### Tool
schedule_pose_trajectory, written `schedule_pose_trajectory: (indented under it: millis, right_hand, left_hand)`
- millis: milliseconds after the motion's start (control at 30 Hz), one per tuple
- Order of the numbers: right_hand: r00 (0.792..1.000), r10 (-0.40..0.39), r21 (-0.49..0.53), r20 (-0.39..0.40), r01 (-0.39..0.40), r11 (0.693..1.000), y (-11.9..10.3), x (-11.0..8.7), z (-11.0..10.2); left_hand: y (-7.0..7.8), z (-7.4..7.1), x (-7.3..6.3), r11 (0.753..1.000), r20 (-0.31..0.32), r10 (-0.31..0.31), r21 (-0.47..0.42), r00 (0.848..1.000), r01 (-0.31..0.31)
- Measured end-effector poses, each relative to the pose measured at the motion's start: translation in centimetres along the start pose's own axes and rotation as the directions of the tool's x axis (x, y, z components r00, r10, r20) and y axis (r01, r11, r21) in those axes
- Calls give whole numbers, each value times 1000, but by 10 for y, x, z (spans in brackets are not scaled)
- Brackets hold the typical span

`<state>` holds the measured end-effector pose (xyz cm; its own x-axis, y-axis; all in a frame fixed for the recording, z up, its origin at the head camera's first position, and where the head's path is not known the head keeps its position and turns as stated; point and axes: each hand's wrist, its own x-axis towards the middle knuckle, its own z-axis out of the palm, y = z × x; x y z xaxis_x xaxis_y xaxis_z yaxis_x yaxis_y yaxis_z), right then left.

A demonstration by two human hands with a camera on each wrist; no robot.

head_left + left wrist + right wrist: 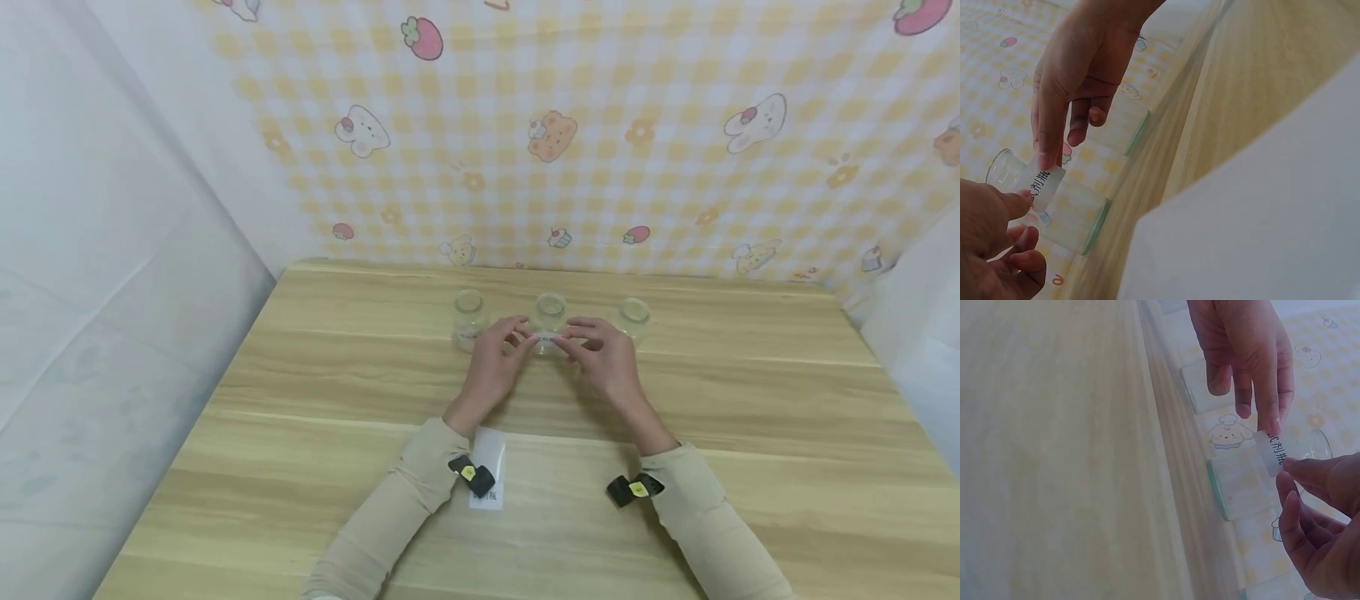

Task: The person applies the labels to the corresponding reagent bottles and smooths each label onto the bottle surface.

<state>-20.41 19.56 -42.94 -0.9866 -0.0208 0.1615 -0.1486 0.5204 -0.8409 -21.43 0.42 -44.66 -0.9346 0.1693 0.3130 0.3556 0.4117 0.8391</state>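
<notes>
A small white label (1047, 187) with dark printed characters is stretched across the front of the middle glass jar (551, 307). My left hand (496, 357) pinches its left end, and my right hand (606, 360) pinches the other end. In the right wrist view the label (1270, 453) lies at the jar's upper part, close to its neck; whether it sticks to the glass I cannot tell. The jar stands upright. To its left is another glass jar (468, 318), bearing a strip of lettering low on its side. A third glass jar (634, 312) is partly hidden behind my right hand.
A white sheet (489, 450) with printed characters lies on the wooden table (555, 533), partly under the left wrist's black camera (474, 475). Behind the jars hangs a yellow checked cloth (487, 150) with cartoon prints. White fabric (112, 250) hangs at the left.
</notes>
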Motion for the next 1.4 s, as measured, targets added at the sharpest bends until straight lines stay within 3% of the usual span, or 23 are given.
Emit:
schedule_pose_trajectory:
  millis: [900, 1400]
  right_hand:
    - [1000, -1, 62, 17, 0, 998, 1, 0, -1]
    - [1000, -13, 58, 12, 13, 998, 2, 1, -1]
  left_hand:
    - [2, 0, 0, 1000, 21, -16, 19, 1000, 16]
    - [0, 1, 0, 1000, 19, 16, 20, 1000, -16]
